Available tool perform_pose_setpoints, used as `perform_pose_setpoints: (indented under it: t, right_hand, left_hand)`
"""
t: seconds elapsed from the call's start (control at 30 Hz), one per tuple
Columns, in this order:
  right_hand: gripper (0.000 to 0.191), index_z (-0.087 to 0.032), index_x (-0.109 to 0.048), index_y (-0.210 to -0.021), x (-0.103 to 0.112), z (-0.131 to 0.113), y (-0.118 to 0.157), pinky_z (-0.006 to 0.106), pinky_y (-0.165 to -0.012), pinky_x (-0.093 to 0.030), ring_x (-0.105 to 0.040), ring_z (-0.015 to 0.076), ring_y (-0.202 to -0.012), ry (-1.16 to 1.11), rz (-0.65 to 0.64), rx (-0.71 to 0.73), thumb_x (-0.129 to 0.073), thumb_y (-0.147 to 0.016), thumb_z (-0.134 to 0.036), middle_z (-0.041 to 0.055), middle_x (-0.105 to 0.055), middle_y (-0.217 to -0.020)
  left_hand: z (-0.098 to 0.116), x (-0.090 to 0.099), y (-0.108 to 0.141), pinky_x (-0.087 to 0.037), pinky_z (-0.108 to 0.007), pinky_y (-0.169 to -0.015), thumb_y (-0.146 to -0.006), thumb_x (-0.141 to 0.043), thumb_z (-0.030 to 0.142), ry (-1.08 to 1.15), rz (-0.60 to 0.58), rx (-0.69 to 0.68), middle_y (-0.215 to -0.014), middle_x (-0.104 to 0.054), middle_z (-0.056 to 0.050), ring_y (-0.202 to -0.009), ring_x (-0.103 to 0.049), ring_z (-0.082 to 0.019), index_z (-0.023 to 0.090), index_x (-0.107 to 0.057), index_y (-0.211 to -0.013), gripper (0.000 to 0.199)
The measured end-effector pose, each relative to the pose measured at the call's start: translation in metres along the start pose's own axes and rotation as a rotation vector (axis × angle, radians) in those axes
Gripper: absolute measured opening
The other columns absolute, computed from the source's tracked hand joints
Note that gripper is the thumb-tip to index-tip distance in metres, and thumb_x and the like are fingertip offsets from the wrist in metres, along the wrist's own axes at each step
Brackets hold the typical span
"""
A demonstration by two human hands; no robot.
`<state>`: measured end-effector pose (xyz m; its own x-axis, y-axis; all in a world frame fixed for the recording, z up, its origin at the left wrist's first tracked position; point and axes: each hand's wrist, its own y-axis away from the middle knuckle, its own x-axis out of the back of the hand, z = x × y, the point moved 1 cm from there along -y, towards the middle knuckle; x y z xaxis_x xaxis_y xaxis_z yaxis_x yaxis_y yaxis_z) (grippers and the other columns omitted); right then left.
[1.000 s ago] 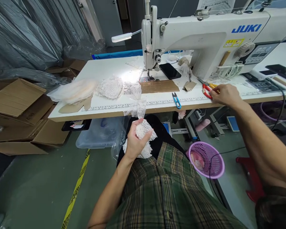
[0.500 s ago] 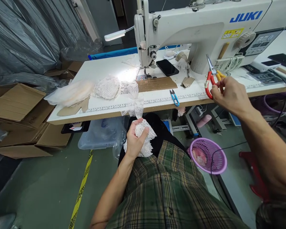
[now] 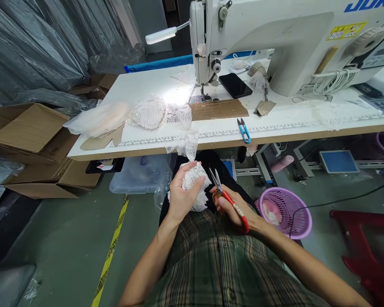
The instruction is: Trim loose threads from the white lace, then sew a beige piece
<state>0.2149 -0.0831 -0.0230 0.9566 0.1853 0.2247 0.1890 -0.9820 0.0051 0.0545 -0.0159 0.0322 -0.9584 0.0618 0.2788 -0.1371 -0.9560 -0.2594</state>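
Note:
Over my lap, my left hand point(image 3: 183, 192) grips a bunch of white lace point(image 3: 198, 197), thumb on top. From this bunch a lace strip point(image 3: 188, 143) runs up over the table's front edge to more lace lying near the sewing machine point(image 3: 208, 47). My right hand point(image 3: 232, 208) is closed around red-handled scissors point(image 3: 233, 204), just right of the lace. The blades are slightly apart and point up and left, not touching the lace. Part of the handles is hidden by my fingers.
Blue thread snips point(image 3: 243, 131), a black phone point(image 3: 235, 85) and a brown cardboard strip point(image 3: 219, 110) lie on the white table. Sheer pale fabric point(image 3: 97, 120) is at its left. A purple basket point(image 3: 284, 213) stands on the floor at right, cardboard boxes point(image 3: 28, 132) at left.
My right hand has brought the scissors from above the table's right side down to my lap, beside the lace. My left hand keeps its hold. The view has shifted slightly.

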Motion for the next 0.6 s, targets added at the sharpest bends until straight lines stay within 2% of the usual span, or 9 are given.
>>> perform_pose_setpoints:
  t: [0.07,0.23,0.6]
  right_hand:
    - [0.032,-0.020,-0.052,-0.102,0.001,-0.004,-0.002,0.028,-0.061,-0.043,-0.054,0.0148,-0.063,0.137,-0.022,0.042,-0.044,-0.091,-0.049,0.0006,-0.057,-0.075]
    - [0.025,-0.021,-0.053,-0.096,0.006,-0.018,-0.006,0.026,-0.060,-0.036,-0.050,0.0140,-0.061,0.301,-0.010,0.115,-0.047,-0.089,-0.044,-0.0014,-0.056,-0.073]
    - [0.030,-0.021,-0.054,-0.093,0.006,-0.025,-0.012,0.026,-0.059,-0.032,-0.049,0.0146,-0.060,0.435,0.011,0.052,-0.049,-0.087,-0.050,-0.0010,-0.055,-0.070]
  left_hand:
    - [0.000,0.000,0.000,-0.049,-0.039,-0.095,-0.078,-0.070,0.030,0.019,0.006,0.019,-0.114,-0.067,-0.007,-0.105,-0.063,-0.024,0.021,-0.062,-0.116,0.040]
    - [0.000,-0.001,0.000,-0.051,-0.038,-0.094,-0.078,-0.070,0.028,0.044,0.012,0.034,-0.117,-0.067,-0.008,-0.105,-0.064,-0.023,0.021,-0.061,-0.118,0.041]
    - [-0.005,0.000,-0.001,-0.047,-0.040,-0.100,-0.079,-0.069,0.026,-0.025,0.007,-0.008,-0.119,-0.066,-0.007,-0.110,-0.062,-0.023,0.021,-0.061,-0.120,0.043]
